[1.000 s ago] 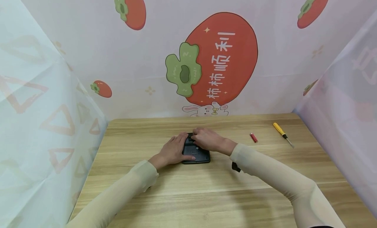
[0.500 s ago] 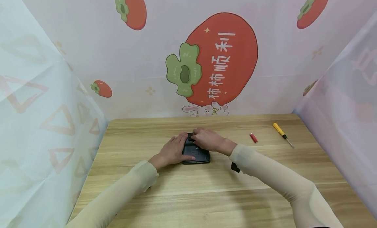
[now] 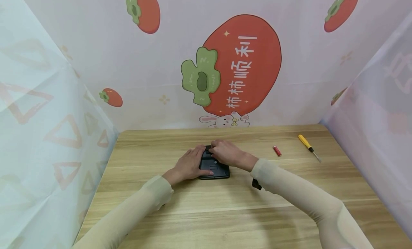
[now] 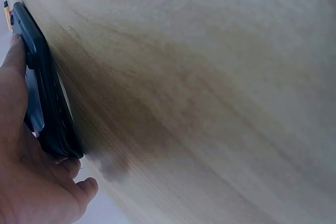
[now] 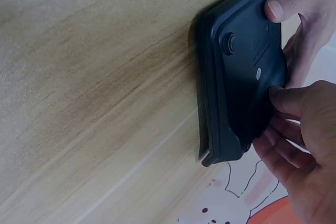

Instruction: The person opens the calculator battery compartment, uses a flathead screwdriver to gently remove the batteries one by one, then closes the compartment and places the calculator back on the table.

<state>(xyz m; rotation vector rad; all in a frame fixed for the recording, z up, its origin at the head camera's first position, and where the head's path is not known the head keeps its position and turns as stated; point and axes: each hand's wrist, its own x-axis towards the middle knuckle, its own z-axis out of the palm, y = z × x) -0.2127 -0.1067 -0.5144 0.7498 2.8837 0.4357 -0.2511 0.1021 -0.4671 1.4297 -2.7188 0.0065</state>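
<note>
A black calculator (image 3: 221, 172) lies face down on the wooden table; a round rubber foot and a small pale sticker show on its back in the right wrist view. My left hand (image 3: 189, 164) grips its left side, the thumb (image 5: 278, 7) lying on the back near the front edge and the fingers reaching to the far corner. At the raised far end, my right hand (image 3: 227, 152) has its fingers curled, with its thumb (image 5: 286, 100) on the back and the fingertips at the far edge. What lies under the right fingertips is hidden.
A red battery (image 3: 277, 151) lies right of the hands on the table (image 3: 206, 217). Farther right is a yellow-handled screwdriver (image 3: 309, 148). A printed cloth (image 3: 167, 70) stands behind the table, with more cloth at both sides.
</note>
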